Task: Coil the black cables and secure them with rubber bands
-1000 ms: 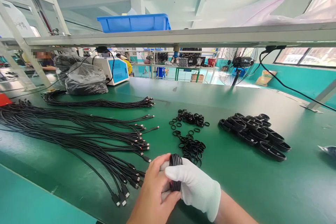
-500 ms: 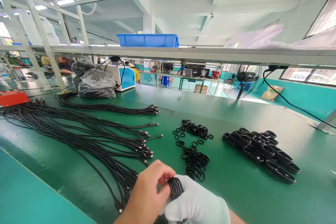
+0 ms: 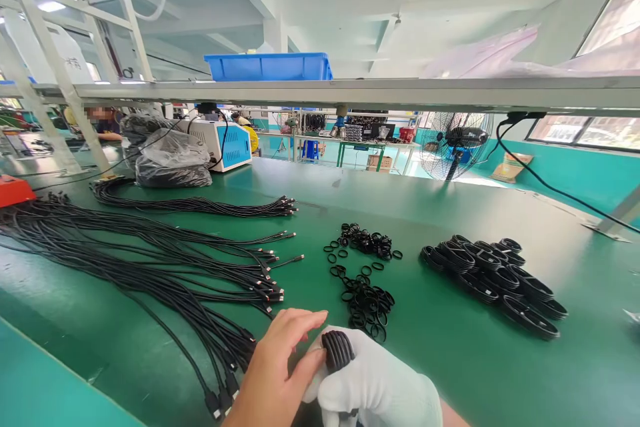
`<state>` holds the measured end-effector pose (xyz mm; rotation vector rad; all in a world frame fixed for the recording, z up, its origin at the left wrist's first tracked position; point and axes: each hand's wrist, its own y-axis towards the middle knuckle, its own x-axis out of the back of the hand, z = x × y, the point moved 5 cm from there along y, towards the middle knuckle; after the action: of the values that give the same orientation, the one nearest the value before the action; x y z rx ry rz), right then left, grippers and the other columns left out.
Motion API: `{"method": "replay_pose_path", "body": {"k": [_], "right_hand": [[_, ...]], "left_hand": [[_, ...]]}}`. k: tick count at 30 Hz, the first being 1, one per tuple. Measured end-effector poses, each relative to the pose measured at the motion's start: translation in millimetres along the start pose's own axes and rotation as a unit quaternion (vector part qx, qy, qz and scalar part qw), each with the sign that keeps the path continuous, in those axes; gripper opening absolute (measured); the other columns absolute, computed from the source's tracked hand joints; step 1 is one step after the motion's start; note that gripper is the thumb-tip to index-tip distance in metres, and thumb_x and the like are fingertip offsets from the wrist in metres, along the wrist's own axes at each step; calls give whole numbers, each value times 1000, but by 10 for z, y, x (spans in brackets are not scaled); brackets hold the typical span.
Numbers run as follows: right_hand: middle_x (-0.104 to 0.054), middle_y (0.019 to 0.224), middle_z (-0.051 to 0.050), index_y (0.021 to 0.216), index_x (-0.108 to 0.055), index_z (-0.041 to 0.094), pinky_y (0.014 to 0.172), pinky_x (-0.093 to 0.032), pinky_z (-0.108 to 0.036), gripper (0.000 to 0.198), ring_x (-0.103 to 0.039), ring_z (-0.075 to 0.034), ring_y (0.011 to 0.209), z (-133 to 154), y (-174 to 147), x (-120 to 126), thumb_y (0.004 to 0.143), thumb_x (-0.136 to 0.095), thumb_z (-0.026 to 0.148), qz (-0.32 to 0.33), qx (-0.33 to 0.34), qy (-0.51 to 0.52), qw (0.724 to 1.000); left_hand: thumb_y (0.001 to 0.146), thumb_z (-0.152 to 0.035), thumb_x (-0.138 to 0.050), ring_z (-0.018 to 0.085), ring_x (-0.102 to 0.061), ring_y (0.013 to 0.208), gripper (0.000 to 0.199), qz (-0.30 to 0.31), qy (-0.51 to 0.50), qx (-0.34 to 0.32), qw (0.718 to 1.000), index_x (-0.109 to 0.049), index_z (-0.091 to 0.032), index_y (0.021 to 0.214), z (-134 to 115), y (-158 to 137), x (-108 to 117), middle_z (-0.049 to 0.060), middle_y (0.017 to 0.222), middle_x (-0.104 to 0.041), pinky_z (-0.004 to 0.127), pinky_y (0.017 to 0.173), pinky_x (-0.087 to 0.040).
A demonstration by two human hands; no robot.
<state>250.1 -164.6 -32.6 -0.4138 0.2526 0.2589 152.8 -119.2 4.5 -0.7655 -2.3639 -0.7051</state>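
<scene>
In our gloved R hand (image 3: 377, 377) we gripped a coiled blk cable (image 3: 339, 351), low ctr, over the grn bench (image 3: 480, 373). Our bare L hand (image 3: 273, 370) was right beside it, thumb & fingers spread apart; we couldn't tell if the thumb touched the coil. Just beyond, we had loose blk rings (image 3: 370, 303), w/ unwound cables (image 3: 185, 267) to the L & a pile of wound cables (image 3: 493, 280) to the R. Farther back, we saw a blue tray (image 3: 267, 69) on the shelf (image 3: 380, 92).

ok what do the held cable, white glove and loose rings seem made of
Held cable: probably rubbery plastic, black with a dull sheen on its turns. White glove: likely knit fabric, matte and creased. Loose rings: perhaps rubber, black, slightly shiny; plastic remains possible.
</scene>
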Motion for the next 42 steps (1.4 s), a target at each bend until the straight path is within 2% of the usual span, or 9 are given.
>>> {"method": "replay_pose_path", "body": {"k": [7,11,15,18,21,24,27,36,42], "right_hand": [[-54,45,1,61,-59,11,34,-38,-15,9,-49,-7,38,49,-29,-40,54,-61,16,-24,4,8,1000],[-55,49,-1,68,-59,10,31,-37,-15,20,-50,-8,37,130,-76,-76,55,-65,25,-4,32,92,995],[-63,73,-6,84,-57,11,37,-44,-18,35,-60,-13,52,59,-65,11,56,-71,27,-13,31,149,988],[-65,77,-6,90,-53,13,38,-42,-20,38,-59,-13,52,56,-65,110,58,-69,25,-54,43,160,985],[-59,57,0,89,-53,13,35,-32,-19,32,-47,-8,40,183,-124,314,62,-67,24,-174,99,145,969],[-57,58,2,90,-53,15,39,-32,-20,33,-45,-7,43,352,-259,583,66,-70,27,-299,196,181,916],[-60,69,0,91,-52,17,46,-41,-22,39,-54,-11,55,418,-348,767,63,-75,32,-342,243,239,876],[-63,80,-3,89,-54,19,63,-53,-32,40,-65,-19,71,387,-349,840,62,-77,36,-357,222,226,879],[-63,82,-4,90,-54,18,58,-52,-30,41,-65,-18,66,401,-336,758,61,-76,37,-337,214,219,890]], "left_hand": [[88,-19,-43,21,-59,98,34,12,39,-48,998,-60,-27,116,-48,-36,-68,4,109,-66,34,88,-49],[87,-19,-42,20,-59,100,34,47,-11,12,999,-61,-27,114,-63,37,-40,4,111,-65,33,90,-47],[86,-26,-45,19,-61,92,29,11,-58,105,993,-63,-25,109,48,115,132,3,105,-66,30,82,-50],[85,-31,-47,18,-60,88,26,2,-56,139,989,-64,-24,103,157,175,248,3,101,-67,30,78,-49],[85,-35,-46,18,-60,86,26,24,-35,150,988,-63,-24,103,244,272,292,1,98,-67,29,76,-47],[85,-32,-43,17,-60,79,24,61,32,131,989,-62,-23,96,259,393,222,1,90,-67,27,70,-45],[82,-24,-45,17,-59,72,19,103,86,86,987,-63,-23,83,165,488,19,-1,79,-66,26,63,-41],[73,-6,-46,18,-59,74,29,193,150,-34,969,-67,-27,80,-136,551,-589,0,84,-64,26,64,-38],[78,-8,-40,19,-57,74,28,185,195,-28,963,-63,-24,82,3,556,-470,2,84,-62,27,63,-36]]}}
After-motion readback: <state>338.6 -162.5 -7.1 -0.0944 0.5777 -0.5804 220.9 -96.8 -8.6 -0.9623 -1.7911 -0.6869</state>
